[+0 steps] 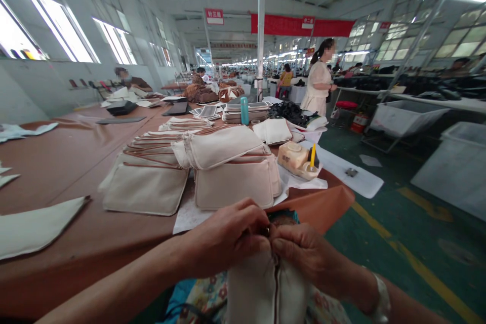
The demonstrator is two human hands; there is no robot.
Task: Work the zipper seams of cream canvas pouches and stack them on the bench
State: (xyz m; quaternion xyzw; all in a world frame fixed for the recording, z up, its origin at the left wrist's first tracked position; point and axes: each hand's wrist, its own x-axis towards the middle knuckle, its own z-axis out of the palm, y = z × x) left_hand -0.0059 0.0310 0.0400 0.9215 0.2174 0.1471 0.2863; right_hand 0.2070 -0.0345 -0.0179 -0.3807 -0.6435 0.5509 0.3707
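Observation:
A cream leather-look pouch (248,291) hangs over my lap at the bottom middle, with a dark-brown zipper (277,283) running down its centre. My left hand (239,230) is closed in a pinch on the pouch's upper end, left of the zipper. A small metallic glint shows by its fingertips; I cannot make out that part. Opposite it, my right hand (309,250) grips the same end on the right side, thumb pressed down. Both hands nearly touch, and the pouch's top edge is partly hidden behind the fingers.
Stacks of similar cream pouches (231,185) lie on the brown-covered table (72,162) just ahead. Beyond them are a glue container (294,157) with a yellow-handled tool and a teal bottle (244,111). A person (318,83) stands at right; white bins (455,162) line the aisle.

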